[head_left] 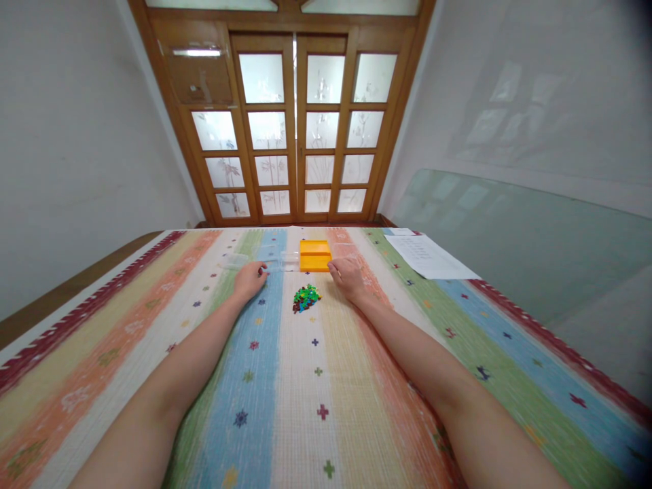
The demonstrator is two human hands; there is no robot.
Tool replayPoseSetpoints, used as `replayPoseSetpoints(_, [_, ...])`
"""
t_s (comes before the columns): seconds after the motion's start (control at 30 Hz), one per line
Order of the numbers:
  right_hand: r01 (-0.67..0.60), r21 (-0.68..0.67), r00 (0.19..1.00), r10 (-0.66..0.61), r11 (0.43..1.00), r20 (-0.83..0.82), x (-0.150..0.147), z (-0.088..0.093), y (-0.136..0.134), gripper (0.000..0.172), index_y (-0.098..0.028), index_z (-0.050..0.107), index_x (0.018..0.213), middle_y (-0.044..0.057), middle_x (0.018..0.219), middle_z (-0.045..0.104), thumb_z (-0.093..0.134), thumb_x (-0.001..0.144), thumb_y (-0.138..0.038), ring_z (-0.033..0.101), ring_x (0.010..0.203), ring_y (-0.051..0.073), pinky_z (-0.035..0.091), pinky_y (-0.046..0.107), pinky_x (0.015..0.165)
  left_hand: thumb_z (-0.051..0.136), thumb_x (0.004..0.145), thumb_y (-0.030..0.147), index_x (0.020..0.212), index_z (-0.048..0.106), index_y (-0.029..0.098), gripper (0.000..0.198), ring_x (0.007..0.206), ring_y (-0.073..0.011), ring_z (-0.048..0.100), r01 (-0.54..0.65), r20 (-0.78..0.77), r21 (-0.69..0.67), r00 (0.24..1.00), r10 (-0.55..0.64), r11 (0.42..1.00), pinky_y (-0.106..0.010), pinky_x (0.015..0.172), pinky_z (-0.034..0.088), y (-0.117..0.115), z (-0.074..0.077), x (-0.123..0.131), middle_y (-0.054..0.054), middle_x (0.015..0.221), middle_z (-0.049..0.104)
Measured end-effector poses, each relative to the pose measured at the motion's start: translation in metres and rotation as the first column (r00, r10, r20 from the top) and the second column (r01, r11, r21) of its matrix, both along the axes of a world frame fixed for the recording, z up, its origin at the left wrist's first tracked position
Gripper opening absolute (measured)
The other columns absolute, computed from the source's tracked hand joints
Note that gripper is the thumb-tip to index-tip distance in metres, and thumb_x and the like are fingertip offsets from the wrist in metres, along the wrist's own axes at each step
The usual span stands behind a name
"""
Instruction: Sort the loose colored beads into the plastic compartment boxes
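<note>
A small yellow two-part tray (315, 263) lies on the striped cloth ahead of me. My right hand (347, 277) is at its right edge, fingers curled in against the near right corner. To the tray's left are clear plastic boxes (289, 261), whose outlines are faint. My left hand (249, 280) rests beside them, its fingers loosely bent with a gap between thumb and forefinger; nothing shows in it. Between my hands and nearer to me is a pile of tiny beads (306, 298), green, blue, yellow and dark brown.
The striped tablecloth (298, 407) covers the table. A printed white sheet (432, 257) lies at the far right, near the table's edge. Another clear plastic piece (351, 250) is behind my right hand. Wooden doors with glass panes (298, 129) stand beyond the table.
</note>
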State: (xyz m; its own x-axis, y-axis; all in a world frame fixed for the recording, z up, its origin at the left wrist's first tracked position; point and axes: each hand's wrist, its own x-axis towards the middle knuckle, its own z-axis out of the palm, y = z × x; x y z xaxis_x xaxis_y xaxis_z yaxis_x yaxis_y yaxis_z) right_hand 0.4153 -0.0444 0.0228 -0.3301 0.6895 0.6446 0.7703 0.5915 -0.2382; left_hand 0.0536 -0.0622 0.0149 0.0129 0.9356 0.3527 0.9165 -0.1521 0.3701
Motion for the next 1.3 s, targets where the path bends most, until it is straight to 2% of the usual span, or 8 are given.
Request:
replayPoseSetpoints(0.27, [-0.037, 0.064, 0.999, 0.039, 0.997, -0.035, 0.0006, -0.0058, 0.0048, 0.037, -0.022, 0.069, 0.087, 0.008, 0.091, 0.075, 0.042, 0.108, -0.037, 0.064, 0.089, 0.024, 0.039, 0.037, 0.089, 0.058, 0.095, 0.030, 0.136, 0.065, 0.018, 0.044, 0.103, -0.0273, 0.065, 0.067, -0.018, 0.051, 0.998, -0.066, 0.996, -0.041, 0.098, 0.049, 0.0040, -0.0092, -0.0030, -0.011, 0.110, 0.072])
replayPoseSetpoints(0.57, [-0.055, 0.078, 0.997, 0.059, 0.995, -0.047, 0.0002, -0.0065, 0.0045, 0.038, -0.022, 0.069, 0.087, 0.008, 0.090, 0.074, 0.041, 0.109, -0.038, 0.063, 0.088, 0.024, 0.040, 0.038, 0.089, 0.056, 0.096, 0.032, 0.136, 0.067, 0.018, 0.044, 0.108, -0.0294, 0.064, 0.099, -0.087, 0.041, 0.992, -0.095, 0.994, -0.043, 0.101, 0.049, 0.0035, -0.0095, -0.0009, -0.013, 0.112, 0.071])
replayPoseSetpoints(1.13, [-0.073, 0.069, 0.996, 0.076, 0.995, -0.042, -0.0003, -0.0059, 0.0041, 0.038, -0.022, 0.069, 0.087, 0.009, 0.089, 0.074, 0.041, 0.108, -0.036, 0.064, 0.087, 0.024, 0.041, 0.037, 0.087, 0.054, 0.096, 0.030, 0.134, 0.069, 0.018, 0.042, 0.108, -0.0287, 0.064, 0.073, -0.085, 0.044, 0.994, -0.069, 0.996, -0.042, 0.102, 0.048, 0.0039, -0.0099, 0.0008, -0.012, 0.112, 0.072])
replayPoseSetpoints(1.3, [-0.075, 0.065, 0.996, 0.078, 0.995, -0.046, -0.0009, -0.0050, 0.0032, 0.038, -0.022, 0.069, 0.087, 0.009, 0.089, 0.074, 0.041, 0.108, -0.037, 0.063, 0.087, 0.024, 0.040, 0.038, 0.088, 0.054, 0.096, 0.029, 0.133, 0.069, 0.017, 0.042, 0.108, -0.0285, 0.064, 0.097, -0.087, 0.055, 0.992, -0.092, 0.994, -0.042, 0.100, 0.049, 0.0035, -0.0098, 0.0012, -0.012, 0.112, 0.072])
